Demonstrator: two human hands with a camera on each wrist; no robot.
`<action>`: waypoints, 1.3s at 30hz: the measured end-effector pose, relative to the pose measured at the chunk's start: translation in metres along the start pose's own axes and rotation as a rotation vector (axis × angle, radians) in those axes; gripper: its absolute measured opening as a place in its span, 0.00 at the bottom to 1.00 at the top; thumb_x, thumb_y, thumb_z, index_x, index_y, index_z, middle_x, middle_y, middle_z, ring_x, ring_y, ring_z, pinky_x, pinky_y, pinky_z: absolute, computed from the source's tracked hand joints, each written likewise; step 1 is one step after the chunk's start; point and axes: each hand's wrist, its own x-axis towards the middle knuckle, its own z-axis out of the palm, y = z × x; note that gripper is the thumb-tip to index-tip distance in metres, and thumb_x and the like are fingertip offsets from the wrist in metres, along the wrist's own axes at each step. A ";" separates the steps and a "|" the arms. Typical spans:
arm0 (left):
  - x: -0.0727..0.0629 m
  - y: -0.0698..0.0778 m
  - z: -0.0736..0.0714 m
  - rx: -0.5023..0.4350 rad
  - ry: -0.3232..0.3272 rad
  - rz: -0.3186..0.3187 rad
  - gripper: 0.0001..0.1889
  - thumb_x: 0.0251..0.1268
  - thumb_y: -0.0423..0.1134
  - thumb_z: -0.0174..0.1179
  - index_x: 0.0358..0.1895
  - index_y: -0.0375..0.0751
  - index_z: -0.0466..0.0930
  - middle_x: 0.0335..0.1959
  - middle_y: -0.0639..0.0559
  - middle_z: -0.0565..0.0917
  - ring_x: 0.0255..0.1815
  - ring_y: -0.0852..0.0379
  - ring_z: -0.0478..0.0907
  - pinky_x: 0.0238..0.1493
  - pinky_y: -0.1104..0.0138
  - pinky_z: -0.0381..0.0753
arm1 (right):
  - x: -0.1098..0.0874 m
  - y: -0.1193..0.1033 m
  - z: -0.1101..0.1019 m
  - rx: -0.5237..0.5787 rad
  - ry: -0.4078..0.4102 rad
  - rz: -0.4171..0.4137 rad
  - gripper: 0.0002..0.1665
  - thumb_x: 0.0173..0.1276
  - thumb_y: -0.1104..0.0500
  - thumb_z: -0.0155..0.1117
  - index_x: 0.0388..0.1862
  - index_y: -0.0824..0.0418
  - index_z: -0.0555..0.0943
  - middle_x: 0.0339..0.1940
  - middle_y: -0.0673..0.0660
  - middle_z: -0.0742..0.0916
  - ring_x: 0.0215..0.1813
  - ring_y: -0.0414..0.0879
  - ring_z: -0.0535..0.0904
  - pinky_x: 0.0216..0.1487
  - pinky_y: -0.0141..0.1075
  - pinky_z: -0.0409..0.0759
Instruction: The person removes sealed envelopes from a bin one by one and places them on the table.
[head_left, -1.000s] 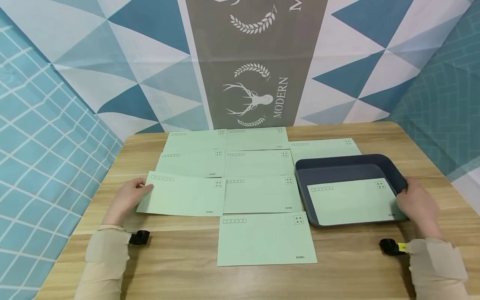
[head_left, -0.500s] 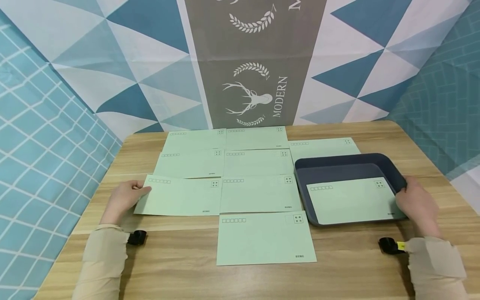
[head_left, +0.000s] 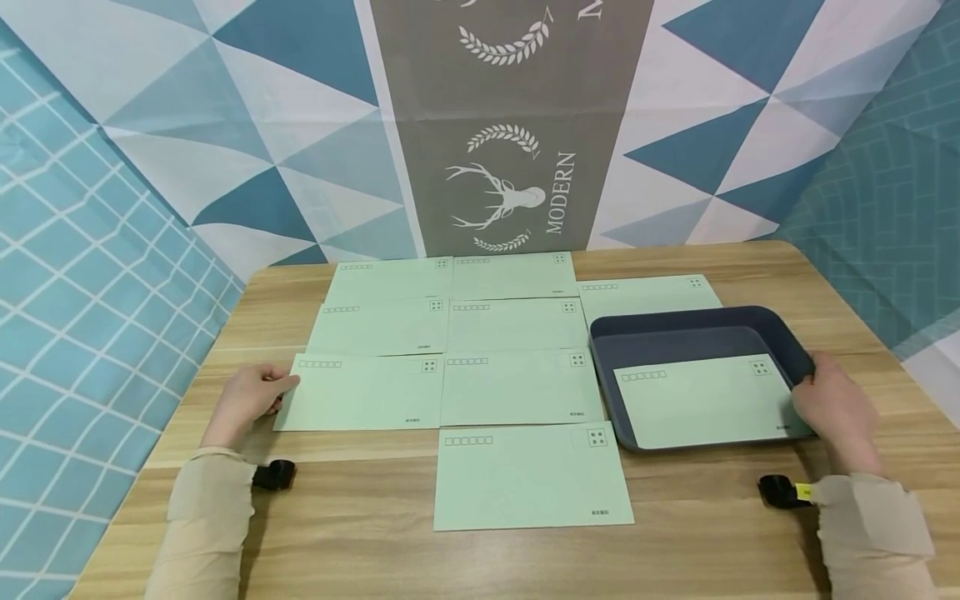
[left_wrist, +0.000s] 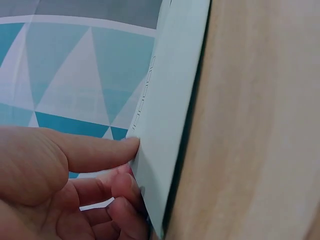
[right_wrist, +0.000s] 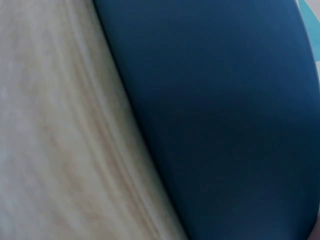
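At the left, my left hand (head_left: pixel 247 400) pinches the left edge of a pale green envelope (head_left: pixel 360 396). In the left wrist view the thumb of the left hand (left_wrist: pixel 40 170) lies on the envelope (left_wrist: pixel 170 110) with fingers curled at its edge, and a dark gap shows under its near edge. My right hand (head_left: pixel 836 408) grips the right rim of a dark blue-grey tray (head_left: pixel 678 327), whose side wall fills much of the right wrist view. One envelope (head_left: pixel 708 404) lies inside the tray, leaning over its front part. The right hand's fingertips are hidden.
More green envelopes lie in rows, including one at the back (head_left: pixel 513 279), one in the middle (head_left: pixel 521 392) and one in front (head_left: pixel 532 483). Another envelope (head_left: pixel 648 293) is partly covered by the tray. A patterned cloth (head_left: pixel 510 117) hangs behind the wooden table (head_left: pixel 352 533).
The left hand has drawn its envelope slightly toward me and lowered it, so its far edge now meets the row behind more evenly. The right hand and tray have stayed put.
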 end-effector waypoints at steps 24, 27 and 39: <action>-0.016 0.084 0.038 0.275 0.023 0.250 0.14 0.64 0.42 0.48 0.38 0.32 0.75 0.23 0.47 0.75 0.21 0.56 0.66 0.22 0.67 0.64 | -0.002 -0.001 0.000 0.000 0.013 -0.028 0.30 0.62 0.65 0.33 0.62 0.80 0.53 0.54 0.83 0.66 0.50 0.76 0.64 0.44 0.62 0.65; -0.021 0.112 0.061 0.288 -0.013 0.320 0.10 0.62 0.40 0.50 0.30 0.36 0.74 0.19 0.49 0.73 0.18 0.57 0.65 0.20 0.68 0.63 | -0.003 0.000 0.001 0.006 0.027 -0.041 0.29 0.62 0.66 0.34 0.61 0.79 0.55 0.53 0.83 0.67 0.48 0.76 0.66 0.40 0.61 0.67; -0.057 0.203 0.149 0.208 -0.275 0.752 0.06 0.60 0.37 0.55 0.25 0.48 0.75 0.18 0.60 0.73 0.20 0.64 0.67 0.26 0.71 0.69 | -0.002 0.001 0.002 0.015 0.006 -0.031 0.29 0.63 0.66 0.32 0.63 0.78 0.54 0.53 0.83 0.67 0.48 0.76 0.66 0.39 0.61 0.67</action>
